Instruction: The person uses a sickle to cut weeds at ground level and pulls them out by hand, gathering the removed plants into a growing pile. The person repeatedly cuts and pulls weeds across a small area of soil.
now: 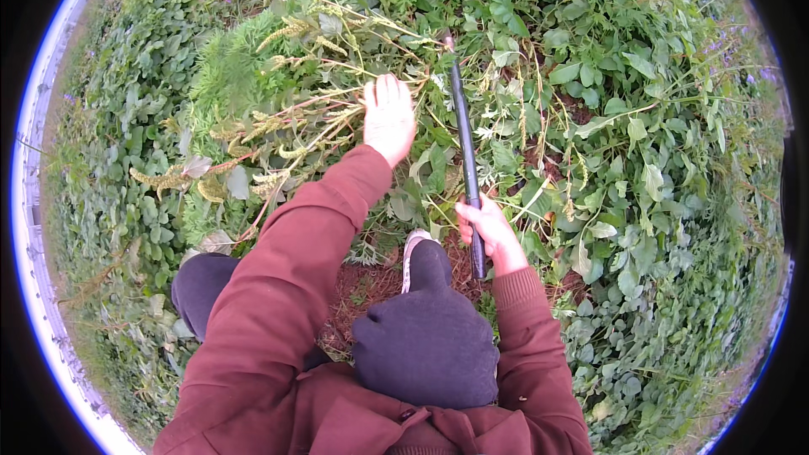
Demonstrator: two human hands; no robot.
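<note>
My left hand (390, 120) lies over a spread of weed stems with yellow-green seed spikes (316, 109). Its back faces up, and its fingers stretch forward, lying on the stems; the thumb is hidden. The reddish stems fan out to the left, beneath and beyond this hand. My right hand (489, 229) is closed round the lower part of a long black-handled tool (463, 122). The handle runs away from me, tilted slightly left, and its far end reaches a pinkish-brown tip among the stems. Any blade or head there cannot be made out.
Dense leafy plants (632, 227) surround me on all sides. Feathery green foliage (227, 76) grows behind the seed-headed stems. Brown soil with dry litter (362, 291) shows near my light shoe (413, 253) and bent knee (425, 337). Small purple flowers (763, 76) stand at the far right.
</note>
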